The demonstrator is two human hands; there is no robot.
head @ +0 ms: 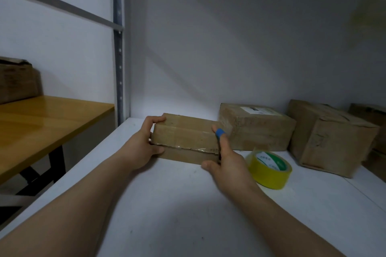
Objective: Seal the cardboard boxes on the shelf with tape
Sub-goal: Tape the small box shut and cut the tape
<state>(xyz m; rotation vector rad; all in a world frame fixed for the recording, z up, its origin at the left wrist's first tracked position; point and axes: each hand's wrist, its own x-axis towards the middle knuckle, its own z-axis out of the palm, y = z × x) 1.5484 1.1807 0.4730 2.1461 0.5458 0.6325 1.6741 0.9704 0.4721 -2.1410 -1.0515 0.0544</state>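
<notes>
- Box (186, 131) sat on the white shelf (167, 204), toward its left rear, 1 long face turned to the camera.
- L hand (144, 148) gripped the box's left end, fingers curled over the top edge and thumb on the front.
- R hand (227, 160) clasped the right end. Its index, w/ a blue band (219, 132) round it, hooked over the top edge, and the thumb sat at the lower front corner. The other fingers were hidden.
- A glossy clear strip (188, 146) ran along the front seam. Its edge was ragged and wrinkled, esp. toward the right.
- Roll (271, 171) of yellow tape lay on the shelf just right of the R hand, apart from the box. Neither hand held it.
- Box 2 (257, 127), w/ a white label, sat just behind-right. Box 3 (330, 137) was further right. Couldn't tell if either was sealed.
- Step, prob.: steadying or turning the box to check that seam or reach the next 1.
- To do it well:
  - Hold both ends firm so the box doesn't skid on the smooth shelf.
  - Turn it w/o dragging the ragged edge, which looked apt to peel.
  - Rub the wrinkled stretch flat from the middle outward and press the strip ends round the corners.
  - Only then free the R hand for the roll, w/ the L hand as anchor.
- Off to the left was a wooden table (41, 123), not part of the job.
</notes>
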